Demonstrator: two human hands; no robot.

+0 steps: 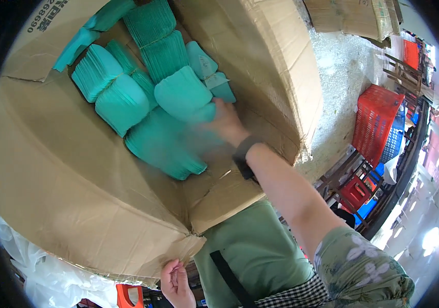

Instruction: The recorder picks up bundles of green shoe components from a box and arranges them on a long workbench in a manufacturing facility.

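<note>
A large open cardboard box (65,169) holds several stacks of teal, rounded fabric-like pieces, some bound with thin bands. Inside it, my right hand (225,123), with a dark band on the wrist, closes on the right edge of a pale teal bundle (184,94). Motion blurs this hand's lower side, and some of its fingers are hidden. Under it lies a wider teal stack (165,141). A banded bundle (116,87) sits to the left, and a darker one (158,38) behind. My left hand (177,283) is by the near flap's corner, fingers curled, with nothing visible in them.
White plastic bags (50,272) lie below the box at left, near an orange-red object (129,296). On the right stand a red plastic basket (376,120), a red stool-like item (355,192) and wooden chairs. Another cardboard box (350,18) is at the upper right.
</note>
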